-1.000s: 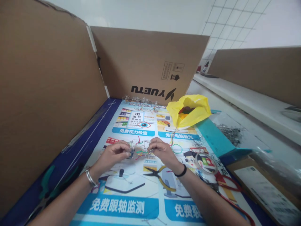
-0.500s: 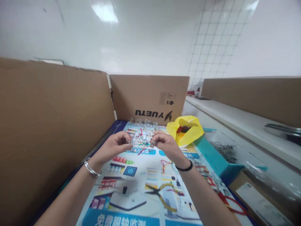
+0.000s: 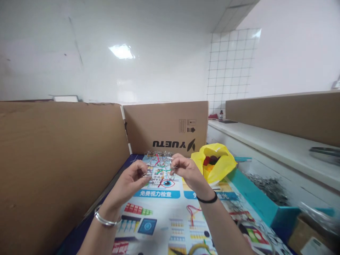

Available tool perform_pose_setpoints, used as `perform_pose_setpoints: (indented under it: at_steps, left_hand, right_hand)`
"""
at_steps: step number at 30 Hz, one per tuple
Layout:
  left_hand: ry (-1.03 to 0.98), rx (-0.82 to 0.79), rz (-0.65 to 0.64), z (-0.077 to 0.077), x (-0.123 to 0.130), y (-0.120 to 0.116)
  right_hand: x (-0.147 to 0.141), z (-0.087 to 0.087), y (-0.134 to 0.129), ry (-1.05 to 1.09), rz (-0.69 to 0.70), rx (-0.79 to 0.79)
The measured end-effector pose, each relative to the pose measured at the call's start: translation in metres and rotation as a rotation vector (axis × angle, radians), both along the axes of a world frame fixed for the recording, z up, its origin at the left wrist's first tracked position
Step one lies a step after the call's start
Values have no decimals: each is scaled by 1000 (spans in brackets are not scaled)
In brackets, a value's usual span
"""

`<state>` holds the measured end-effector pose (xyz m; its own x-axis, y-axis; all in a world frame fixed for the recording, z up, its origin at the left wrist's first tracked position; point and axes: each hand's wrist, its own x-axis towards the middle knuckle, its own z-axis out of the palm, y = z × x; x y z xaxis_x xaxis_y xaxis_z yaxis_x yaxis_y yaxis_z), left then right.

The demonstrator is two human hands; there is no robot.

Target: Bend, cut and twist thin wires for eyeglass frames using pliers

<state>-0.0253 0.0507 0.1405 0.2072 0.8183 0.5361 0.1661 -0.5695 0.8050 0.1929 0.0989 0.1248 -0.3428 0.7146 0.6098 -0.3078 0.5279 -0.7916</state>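
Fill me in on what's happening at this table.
The left hand and right hand hold a tangle of thin wire, with green and red strands in it, up between them above a printed sheet. Beyond the right hand sits an open yellow bag, and farther right a teal box holds a heap of silvery pieces.

a shiny silver bracelet rings the left wrist, its smooth, rounded metal looking like slim bands set side by side and catching pale highlights. the right wrist wears a thin, soft-looking black band, plain and dark all along. both forearms are bare, with sleeves out of view.
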Motion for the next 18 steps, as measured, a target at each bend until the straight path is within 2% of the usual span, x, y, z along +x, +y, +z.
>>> perform_pose_setpoints:
  at_steps: [5, 11, 18]
  left_hand:
    - [62, 33, 5, -3, -1, 1]
    - [103, 73, 43, -5, 0, 0]
    - [233, 200, 158, -1, 16, -17]
  right_hand:
    - [1, -1, 4, -43, -12, 43]
    - [6, -1, 3, -55, 15, 21]
    - [11, -8, 12, 53, 141, 21]
